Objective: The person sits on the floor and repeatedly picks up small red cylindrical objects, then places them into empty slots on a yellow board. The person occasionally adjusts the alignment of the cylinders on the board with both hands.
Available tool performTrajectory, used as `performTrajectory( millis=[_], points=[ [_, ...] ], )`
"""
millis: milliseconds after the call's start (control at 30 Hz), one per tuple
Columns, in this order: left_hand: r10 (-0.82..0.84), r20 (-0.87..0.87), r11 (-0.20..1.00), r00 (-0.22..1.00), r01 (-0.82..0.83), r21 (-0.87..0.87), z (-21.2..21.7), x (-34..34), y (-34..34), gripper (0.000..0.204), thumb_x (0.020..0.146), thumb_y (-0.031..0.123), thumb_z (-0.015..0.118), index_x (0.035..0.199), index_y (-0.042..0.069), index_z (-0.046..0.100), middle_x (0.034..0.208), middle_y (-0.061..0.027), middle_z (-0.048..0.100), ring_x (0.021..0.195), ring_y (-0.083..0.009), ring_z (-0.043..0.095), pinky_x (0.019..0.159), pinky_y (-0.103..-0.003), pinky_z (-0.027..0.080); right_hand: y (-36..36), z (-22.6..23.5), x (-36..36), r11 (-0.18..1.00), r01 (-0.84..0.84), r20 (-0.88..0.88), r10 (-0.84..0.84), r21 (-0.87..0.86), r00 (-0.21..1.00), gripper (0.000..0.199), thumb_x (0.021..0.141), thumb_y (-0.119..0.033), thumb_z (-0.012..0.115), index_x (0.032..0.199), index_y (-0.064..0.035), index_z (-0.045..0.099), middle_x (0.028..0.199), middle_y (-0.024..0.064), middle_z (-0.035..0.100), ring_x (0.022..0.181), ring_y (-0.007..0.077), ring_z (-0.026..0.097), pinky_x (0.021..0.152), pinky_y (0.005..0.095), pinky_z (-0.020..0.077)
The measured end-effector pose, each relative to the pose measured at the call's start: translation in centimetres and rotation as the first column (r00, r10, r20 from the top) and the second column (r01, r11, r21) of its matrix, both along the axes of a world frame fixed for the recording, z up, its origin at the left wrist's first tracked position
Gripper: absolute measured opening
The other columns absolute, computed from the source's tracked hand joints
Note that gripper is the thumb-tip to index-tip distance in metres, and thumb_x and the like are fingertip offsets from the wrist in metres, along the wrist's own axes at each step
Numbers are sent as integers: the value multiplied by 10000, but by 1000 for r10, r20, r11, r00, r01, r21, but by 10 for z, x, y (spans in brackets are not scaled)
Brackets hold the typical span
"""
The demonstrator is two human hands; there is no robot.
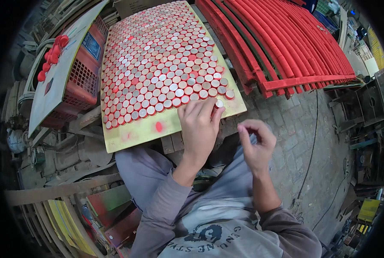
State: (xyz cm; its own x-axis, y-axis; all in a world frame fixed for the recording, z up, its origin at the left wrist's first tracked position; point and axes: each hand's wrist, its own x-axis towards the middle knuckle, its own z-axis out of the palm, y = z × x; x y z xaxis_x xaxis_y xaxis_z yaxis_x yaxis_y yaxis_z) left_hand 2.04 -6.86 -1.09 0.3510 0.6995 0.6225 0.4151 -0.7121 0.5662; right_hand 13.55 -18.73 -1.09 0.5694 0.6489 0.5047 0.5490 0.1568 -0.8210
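Observation:
Many short round pieces (157, 56) with pale, silvery tops and red sides stand packed in rows on a pale yellow board (174, 128). My left hand (199, 127) is over the board's near edge. Its thumb and forefinger close at the side of one round piece (219, 103), just in front of the nearest row. My right hand (259, 144) hangs in the air right of the board, above my thigh. The fingers there are curled toward the thumb, with red at the thumb tip; anything between them is hidden.
Left of the board, a pink crate (82, 79) carries a pale panel (56, 81) with several red round pieces (54, 55). To the right stands a rack of long red rods (282, 47). A dark cable (314, 142) lies across the paved floor (293, 129). Wooden slats (63, 189) are at lower left.

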Motion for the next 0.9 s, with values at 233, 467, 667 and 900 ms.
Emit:
performTrajectory(
  millis=[233, 467, 667, 900],
  points=[
    [197, -101, 977, 975, -204, -59, 3, 15, -18, 410, 800, 241, 851, 1169, 105, 733, 864, 41, 747, 894, -163, 542, 848, -382, 284, -31, -111, -10, 996, -48, -180, 34, -73, 983, 55, 868, -16, 767, 874, 6, 717, 762, 60, 678, 626, 90, 591, 579, 236, 471],
    [279, -86, 958, 956, -283, -39, -3, 22, -17, 434, 822, 202, 834, 1223, 118, 690, 854, 91, 764, 895, -141, 567, 872, -387, 300, -35, -130, 9, 990, -77, -267, 42, -121, 963, 70, 885, -43, 769, 896, 11, 726, 747, 45, 697, 617, 60, 589, 568, 221, 474],
    [303, -75, 950, 950, -307, -57, -6, 22, -14, 453, 827, 212, 831, 1242, 116, 677, 869, 83, 773, 912, -135, 586, 887, -383, 309, -24, -41, 17, 999, -42, -168, 39, -15, 985, 86, 895, -31, 755, 962, 20, 738, 646, 30, 637, 545, 46, 542, 513, 229, 440],
    [296, -40, 948, 954, -299, -112, -1, 25, -15, 486, 817, 209, 837, 1263, 119, 666, 875, 80, 775, 939, -139, 582, 891, -390, 294, 40, 11, 42, 957, 52, 106, -23, -285, 994, 212, 883, -109, 760, 1055, 15, 751, 548, 113, 560, 442, 171, 560, 493, 324, 461]
  ],
)
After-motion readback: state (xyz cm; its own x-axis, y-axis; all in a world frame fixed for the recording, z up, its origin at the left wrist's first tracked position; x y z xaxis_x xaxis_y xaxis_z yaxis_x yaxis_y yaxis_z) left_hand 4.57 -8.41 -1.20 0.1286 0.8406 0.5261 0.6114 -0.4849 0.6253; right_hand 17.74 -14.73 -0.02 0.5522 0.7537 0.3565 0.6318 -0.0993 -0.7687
